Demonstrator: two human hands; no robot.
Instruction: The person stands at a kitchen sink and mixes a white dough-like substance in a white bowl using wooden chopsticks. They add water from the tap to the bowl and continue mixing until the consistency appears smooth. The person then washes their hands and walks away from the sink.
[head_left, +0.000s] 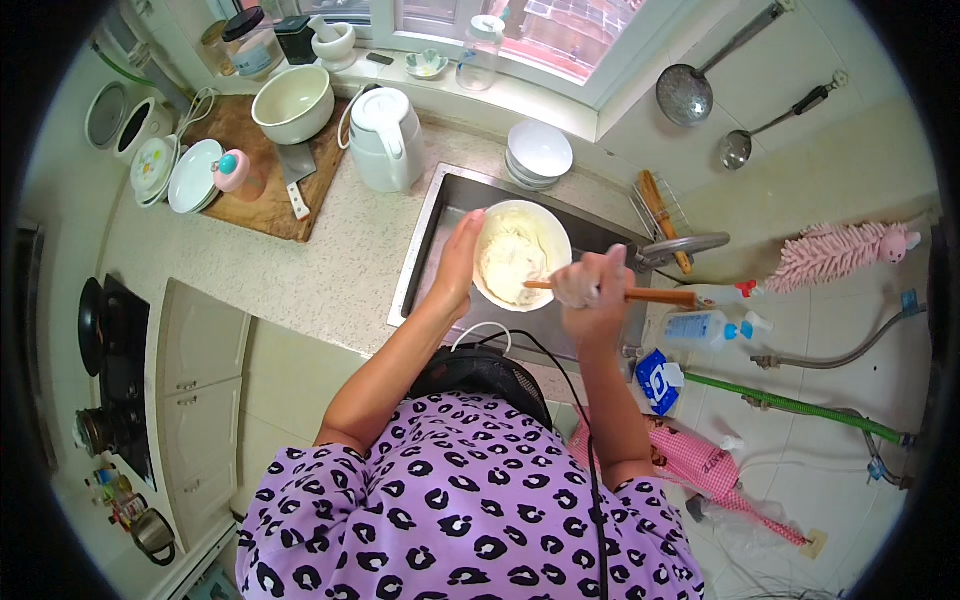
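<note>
A white bowl (561, 234) of pale, floury dough (512, 259) is over the steel sink (427, 262). My left hand (456, 262) holds the bowl by its left side, with the palm along the wall and the fingers pointing towards the window. In my right hand (592, 281) is a wooden stick-like utensil (660, 297), probably chopsticks, gripped in a fist at the bowl's right. Its lower end reaches into the dough, and the thicker end sticks out to the right of my fist. Whether the bowl's base touches anything is hidden.
Stacked white bowls (538, 154) stand behind the sink, right of a white electric kettle (384, 139). A cleaver (296, 169) and a cream bowl (294, 105) lie on the wooden cutting board (255, 210). The faucet (686, 245) juts in from the right, near a soap bottle (694, 328).
</note>
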